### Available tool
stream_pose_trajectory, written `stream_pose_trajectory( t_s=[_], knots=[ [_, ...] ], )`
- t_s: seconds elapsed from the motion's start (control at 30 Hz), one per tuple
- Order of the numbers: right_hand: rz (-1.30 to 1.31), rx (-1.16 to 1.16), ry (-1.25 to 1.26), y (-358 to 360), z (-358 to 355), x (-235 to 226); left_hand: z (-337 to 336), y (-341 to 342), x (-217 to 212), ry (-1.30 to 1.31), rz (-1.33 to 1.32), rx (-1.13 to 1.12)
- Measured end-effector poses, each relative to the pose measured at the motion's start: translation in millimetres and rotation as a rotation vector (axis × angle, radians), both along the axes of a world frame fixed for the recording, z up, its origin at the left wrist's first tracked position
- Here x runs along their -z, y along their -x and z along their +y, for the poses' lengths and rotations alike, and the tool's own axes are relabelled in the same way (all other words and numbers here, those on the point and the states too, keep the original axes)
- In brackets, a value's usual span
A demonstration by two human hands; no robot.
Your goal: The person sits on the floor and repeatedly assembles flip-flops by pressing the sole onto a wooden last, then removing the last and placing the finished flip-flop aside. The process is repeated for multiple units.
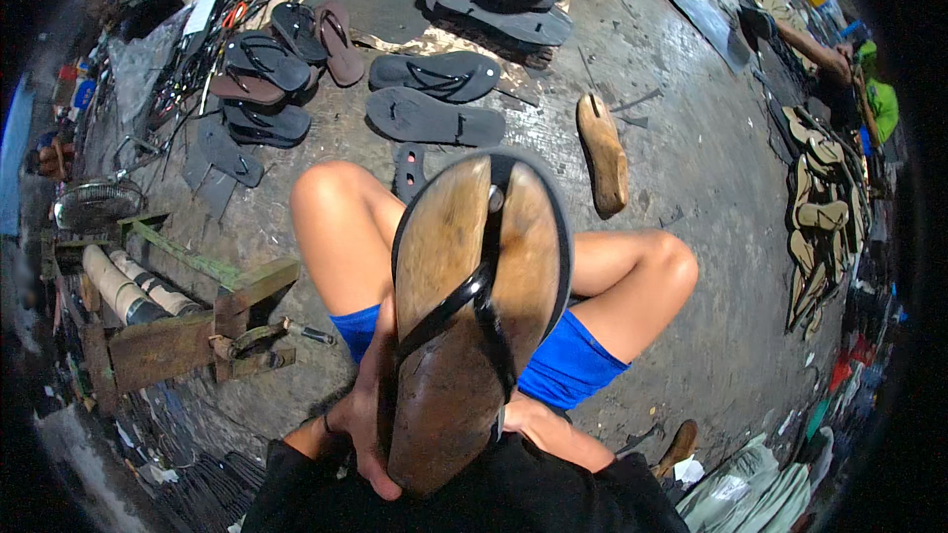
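Note:
Close in front of me a black flip-flop (563, 237) is fitted on a wooden foot-shaped last (444, 227), its toe end pointing away. Glossy black straps (449, 311) cross the wood, and the toe post sits in the slot at its front. My left hand (370, 424) wraps the left edge near the heel, thumb along the side. On the right of the heel my right hand (533, 424) grips the flip-flop, most of its fingers hidden behind it. Beyond my knees a second wooden last (602, 153) lies on the floor.
Finished flip-flops (434, 76), a loose dark sole (434, 118) and stacked soles (499, 0) lie ahead. At left stands a wooden bench (163, 345). Rows of tan flip-flops (815, 217) lie at right, near another person's arm (820, 49).

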State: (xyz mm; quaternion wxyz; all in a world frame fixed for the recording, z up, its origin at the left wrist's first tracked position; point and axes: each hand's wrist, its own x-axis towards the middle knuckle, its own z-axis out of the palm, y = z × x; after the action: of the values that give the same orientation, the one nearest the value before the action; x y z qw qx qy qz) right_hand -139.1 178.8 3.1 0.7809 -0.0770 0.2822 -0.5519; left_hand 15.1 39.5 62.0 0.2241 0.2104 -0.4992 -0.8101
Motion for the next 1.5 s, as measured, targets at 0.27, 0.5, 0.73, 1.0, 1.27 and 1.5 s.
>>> stream_pose_trajectory(
  t_s=[0.27,0.5,0.73,1.0,1.27,1.5],
  knots=[
    [0.195,0.293,0.124,49,-59,-32,-29,69,-25,0.797,-0.471,-0.128],
    [-0.239,0.73,-0.096,40,-34,-31,-38,56,0,0.621,-0.581,0.038],
    [-0.166,0.804,-0.253,37,7,-67,28,45,17,0.138,-0.381,0.257],
    [-0.234,0.755,-0.222,44,26,-68,44,16,9,-0.437,-0.433,0.286],
    [0.105,0.441,-0.016,76,12,-64,29,57,24,-0.472,-0.232,0.231],
    [0.568,0.236,0.212,90,-69,-14,-23,50,26,-0.254,-0.127,0.052]
  ],
)
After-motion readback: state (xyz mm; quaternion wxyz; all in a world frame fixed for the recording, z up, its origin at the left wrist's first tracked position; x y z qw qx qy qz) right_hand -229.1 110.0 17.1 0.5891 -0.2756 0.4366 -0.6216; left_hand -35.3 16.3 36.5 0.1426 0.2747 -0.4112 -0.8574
